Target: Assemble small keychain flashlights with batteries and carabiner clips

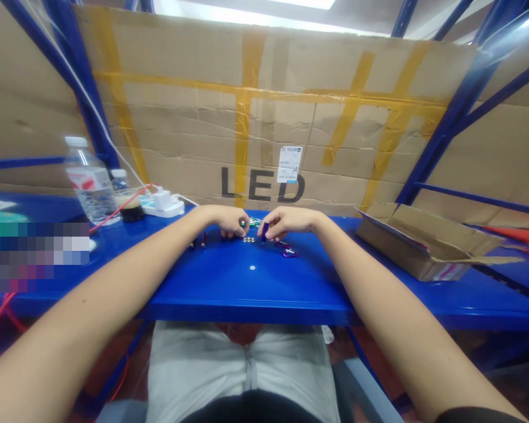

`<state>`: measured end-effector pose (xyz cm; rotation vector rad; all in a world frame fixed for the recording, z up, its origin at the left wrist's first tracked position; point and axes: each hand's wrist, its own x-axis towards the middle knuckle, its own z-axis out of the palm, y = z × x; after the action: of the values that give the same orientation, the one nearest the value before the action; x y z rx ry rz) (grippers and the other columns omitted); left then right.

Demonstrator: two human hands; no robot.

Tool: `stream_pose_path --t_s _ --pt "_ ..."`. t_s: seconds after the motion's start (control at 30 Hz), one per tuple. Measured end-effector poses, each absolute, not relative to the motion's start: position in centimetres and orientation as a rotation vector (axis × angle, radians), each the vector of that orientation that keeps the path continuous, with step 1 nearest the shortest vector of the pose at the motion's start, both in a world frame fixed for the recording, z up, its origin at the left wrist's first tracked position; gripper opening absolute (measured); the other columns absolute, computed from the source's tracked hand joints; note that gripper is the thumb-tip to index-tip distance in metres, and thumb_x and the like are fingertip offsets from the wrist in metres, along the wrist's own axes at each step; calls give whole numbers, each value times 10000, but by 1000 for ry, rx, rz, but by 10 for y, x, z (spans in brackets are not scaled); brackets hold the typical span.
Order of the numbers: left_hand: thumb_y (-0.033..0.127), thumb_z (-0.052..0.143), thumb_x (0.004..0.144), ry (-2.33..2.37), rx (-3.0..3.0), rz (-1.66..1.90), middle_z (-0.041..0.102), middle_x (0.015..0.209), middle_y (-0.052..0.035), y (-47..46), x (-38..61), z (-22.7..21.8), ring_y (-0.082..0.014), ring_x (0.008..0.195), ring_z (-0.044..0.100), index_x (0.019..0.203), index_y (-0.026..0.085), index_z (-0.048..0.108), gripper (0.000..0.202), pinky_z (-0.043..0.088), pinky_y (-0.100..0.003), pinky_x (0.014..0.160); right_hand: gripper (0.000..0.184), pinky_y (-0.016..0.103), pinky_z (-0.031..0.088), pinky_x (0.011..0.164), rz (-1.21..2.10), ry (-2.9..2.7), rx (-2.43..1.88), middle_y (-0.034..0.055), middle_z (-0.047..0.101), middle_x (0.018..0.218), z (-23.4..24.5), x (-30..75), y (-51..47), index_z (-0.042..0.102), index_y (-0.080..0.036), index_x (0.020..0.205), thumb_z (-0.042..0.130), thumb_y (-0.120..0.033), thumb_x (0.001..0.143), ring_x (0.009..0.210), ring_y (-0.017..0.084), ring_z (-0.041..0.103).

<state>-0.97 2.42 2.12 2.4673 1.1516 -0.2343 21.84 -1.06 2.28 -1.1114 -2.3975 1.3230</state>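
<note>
While purple clips [287,254] lay nearest, at four o'clock from the purple tube [264,233], probably for easy reach, gold pieces [248,239] sat at its eight. The right hand [287,221] pinched it upright, seemingly to steady it; the left hand [231,221] curled its fingers, whether gripping I couldn't tell. Green items [253,223] lay beyond, at ten.

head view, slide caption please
At a blue table, right hand pinches a purple cylinder; left hand near small metallic pieces.
</note>
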Motion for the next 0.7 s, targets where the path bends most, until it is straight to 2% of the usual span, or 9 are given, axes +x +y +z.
stream_pose_path --t_s 0.2,0.37,0.53,0.7 --pt "259 606 759 1168 2485 -209 668 762 -50 31 -11 15 -180 681 648 947 176 633 207 518 -252 600 396 237 442 595 1132 -2605 -1195 22 737 805 25 213 -12 786 -187 1035 807 -283 652 659 118 589" --pt "229 622 745 1269 2481 -205 709 826 -67 32 -13 14 -173 683 665 958 171 627 221 527 -249 623 390 233 442 585 1130 -2631 -1183 26 747 823 25 209 -15 789 -191 1025 808 -275 645 660 120 603" --pt "202 612 725 1300 2527 -220 707 789 -77 29 -12 17 -196 689 677 874 160 626 156 530 -272 627 349 236 467 615 1209 -2510 -1165 19 729 766 26 207 -21 774 -179 1024 778 -272 687 677 124 624" --pt "173 623 680 1265 2504 -171 694 754 -48 31 -14 16 -187 678 673 845 177 603 166 534 -269 634 350 234 450 577 1260 -2549 -1173 24 728 750 25 205 -21 770 -170 1002 795 -292 675 657 128 630"
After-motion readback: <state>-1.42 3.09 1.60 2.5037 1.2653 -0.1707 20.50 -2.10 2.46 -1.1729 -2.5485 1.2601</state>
